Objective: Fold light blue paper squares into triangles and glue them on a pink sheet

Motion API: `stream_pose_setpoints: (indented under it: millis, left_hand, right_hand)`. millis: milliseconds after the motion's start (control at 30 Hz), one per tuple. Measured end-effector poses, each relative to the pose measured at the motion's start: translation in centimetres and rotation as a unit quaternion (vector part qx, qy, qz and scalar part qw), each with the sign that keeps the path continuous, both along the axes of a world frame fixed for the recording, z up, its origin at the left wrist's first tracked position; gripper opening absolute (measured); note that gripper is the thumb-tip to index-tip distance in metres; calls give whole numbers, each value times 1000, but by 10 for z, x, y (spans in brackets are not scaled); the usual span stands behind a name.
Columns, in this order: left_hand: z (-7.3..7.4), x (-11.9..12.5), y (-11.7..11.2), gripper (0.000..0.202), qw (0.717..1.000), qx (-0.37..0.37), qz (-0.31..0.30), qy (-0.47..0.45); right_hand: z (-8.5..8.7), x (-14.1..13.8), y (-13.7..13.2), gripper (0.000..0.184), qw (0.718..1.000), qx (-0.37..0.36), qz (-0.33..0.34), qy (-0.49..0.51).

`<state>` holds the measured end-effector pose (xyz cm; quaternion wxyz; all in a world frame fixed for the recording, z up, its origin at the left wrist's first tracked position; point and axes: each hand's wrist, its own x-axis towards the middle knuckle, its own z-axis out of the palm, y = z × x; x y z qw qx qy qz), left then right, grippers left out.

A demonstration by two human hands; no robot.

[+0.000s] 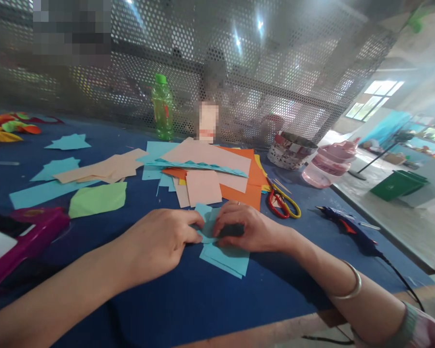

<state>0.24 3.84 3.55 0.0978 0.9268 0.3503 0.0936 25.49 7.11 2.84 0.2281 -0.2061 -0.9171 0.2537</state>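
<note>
A piece of light blue paper [207,226] is held between both hands near the middle of the table. On its left edge, the thumb and fingers of my left hand [166,237] are pinched together. My right hand [252,227], with a bangle on its wrist, has curled fingers and thumb closed on the paper's right side. Under and just in front of it lie several blue paper squares [227,263], loosely stacked. Beyond the fingers, a pale pink paper square [203,188] rests against the larger pile. Where the fingertips meet the paper, details are partly hidden.
Red-and-yellow scissors [278,207] and a dark blue hot glue gun [348,227] lie right. Orange sheets [253,181], a green leaf-shaped paper [98,199] and blue stars [68,141] are spread behind. A green bottle [163,108] stands by the mesh screen [137,67]. A magenta tool [39,232] is left.
</note>
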Motion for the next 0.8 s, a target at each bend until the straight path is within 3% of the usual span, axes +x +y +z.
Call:
stream_pose_setpoints:
  millis: [200,367,533,800]
  left_hand:
    - [6,-4,-3,55,999,25,-20,16]
    - [4,-3,-3,56,999,36,-27,30]
    - [7,-1,-3,55,998,2,-19,57]
    - [9,1,-7,51,1000,-7,-24,18]
  right_hand:
    - [-6,-1,7,11,997,-55,10,49]
    - [-10,-5,1,14,995,-41,-87,30]
    - [-11,-13,-9,18,983,-41,-178,-13]
    - [-10,-20,-18,19,975,-29,-217,-23]
